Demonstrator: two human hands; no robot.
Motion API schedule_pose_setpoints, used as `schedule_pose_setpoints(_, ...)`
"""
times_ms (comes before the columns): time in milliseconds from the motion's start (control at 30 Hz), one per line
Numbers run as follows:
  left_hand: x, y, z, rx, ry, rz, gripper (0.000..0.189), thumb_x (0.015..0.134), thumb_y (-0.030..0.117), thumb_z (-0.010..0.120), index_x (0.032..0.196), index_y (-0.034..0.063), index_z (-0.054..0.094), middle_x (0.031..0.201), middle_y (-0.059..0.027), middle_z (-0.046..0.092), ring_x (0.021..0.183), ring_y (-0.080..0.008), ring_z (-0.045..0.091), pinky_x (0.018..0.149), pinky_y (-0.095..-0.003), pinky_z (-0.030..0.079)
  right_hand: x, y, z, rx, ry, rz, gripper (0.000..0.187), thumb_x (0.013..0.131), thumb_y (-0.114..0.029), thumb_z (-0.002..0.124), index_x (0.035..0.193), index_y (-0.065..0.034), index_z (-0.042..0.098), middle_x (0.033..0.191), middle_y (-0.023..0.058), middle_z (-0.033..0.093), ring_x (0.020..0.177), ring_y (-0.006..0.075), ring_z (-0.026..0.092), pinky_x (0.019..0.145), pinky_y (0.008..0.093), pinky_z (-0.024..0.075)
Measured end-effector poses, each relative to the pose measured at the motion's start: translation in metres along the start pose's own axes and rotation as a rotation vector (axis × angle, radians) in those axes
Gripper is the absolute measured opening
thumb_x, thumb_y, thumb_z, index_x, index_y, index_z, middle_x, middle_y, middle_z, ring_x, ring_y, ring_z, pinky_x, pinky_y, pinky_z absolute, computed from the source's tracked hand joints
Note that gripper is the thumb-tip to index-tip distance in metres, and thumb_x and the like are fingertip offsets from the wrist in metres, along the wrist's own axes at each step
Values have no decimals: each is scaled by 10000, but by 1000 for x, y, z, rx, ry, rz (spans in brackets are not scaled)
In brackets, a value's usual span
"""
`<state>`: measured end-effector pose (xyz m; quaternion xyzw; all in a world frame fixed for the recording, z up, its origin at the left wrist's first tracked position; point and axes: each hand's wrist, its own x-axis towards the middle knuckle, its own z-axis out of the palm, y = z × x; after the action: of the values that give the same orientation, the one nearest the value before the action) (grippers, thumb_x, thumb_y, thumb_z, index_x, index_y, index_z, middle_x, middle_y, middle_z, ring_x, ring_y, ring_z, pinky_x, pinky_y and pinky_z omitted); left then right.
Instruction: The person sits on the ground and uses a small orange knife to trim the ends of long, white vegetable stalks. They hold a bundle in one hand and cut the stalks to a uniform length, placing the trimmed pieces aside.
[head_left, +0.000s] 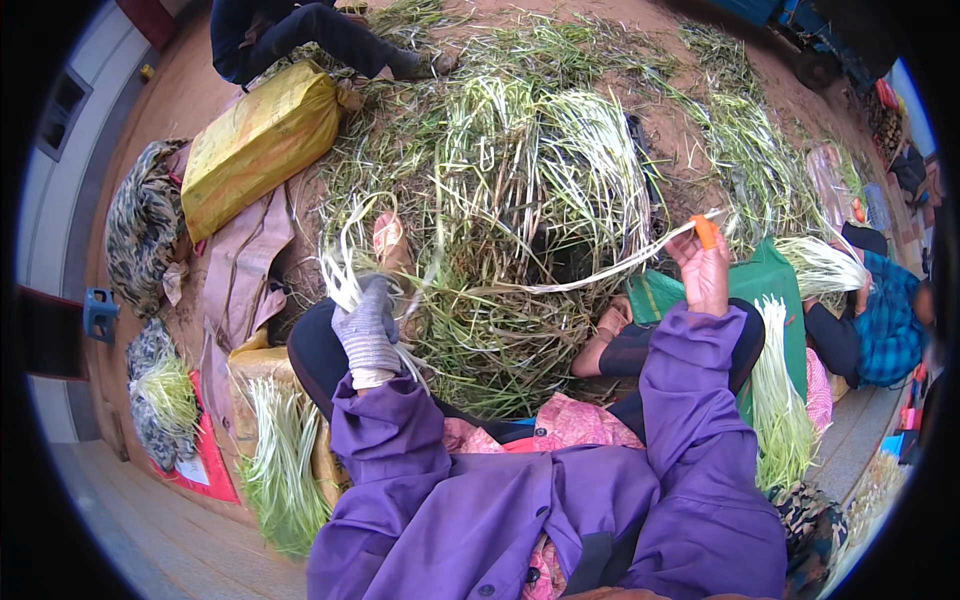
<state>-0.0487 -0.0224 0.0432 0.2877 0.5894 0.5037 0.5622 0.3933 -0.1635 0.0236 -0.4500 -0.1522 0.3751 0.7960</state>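
Observation:
My left hand (366, 322), in a grey knit glove, grips a small bunch of pale leafy stalks (342, 279) that look like blanched chives. Bare except for an orange cover (705, 231) at the fingers, my right hand (705, 270) is raised over my right knee. A long pale stalk (592, 283) is pinched in it and stretches left across my lap. Between my feet and beyond lies a heap of uncleaned stalks (510, 150) with loose straw-like trimmings (495, 337). Trimmed bundles rest at my left (281, 465) and my right (780, 397).
A stuffed yellow sack (259, 142) lies at the front left, near another person's leg (322, 37). At the right, a person in a checked shirt (889, 307) holds pale stalks (821, 266). Green sacking (761, 281) covers something by my right knee. A blue stool (100, 315) stands far left.

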Motion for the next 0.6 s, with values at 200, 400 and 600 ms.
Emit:
schedule_pose_setpoints(200, -20, 22, 13, -125, -150, 59, 385, 881, 99, 659, 1236, 40, 522, 855, -90, 671, 376, -56, 412, 303, -206, 298, -22, 29, 68, -27, -152, 169, 218, 960, -150, 551, 1143, -38, 507, 977, 103, 642, 752, 231, 683, 662, 384, 606)
schedule_pose_setpoints(400, -61, -10, 53, -30, -438, -69, 204, 848, 90, 696, 1036, 37, 639, 765, -40, 669, 408, -40, 430, 349, -191, 305, -42, 67, 128, 18, -270, 448, 139, 942, -137, 586, 1049, -55, 552, 867, 79, 665, 692, 232, 690, 619, 374, 601)
schedule_pose_setpoints(600, -66, -41, 59, 197, -538, -99, 196, 803, 111, 746, 979, 51, 683, 697, 15, 629, 526, -46, 515, 457, -210, 405, -65, 100, 156, 114, -235, 598, 113, 930, -139, 610, 1001, -64, 565, 817, 74, 661, 709, 229, 695, 642, 390, 603)
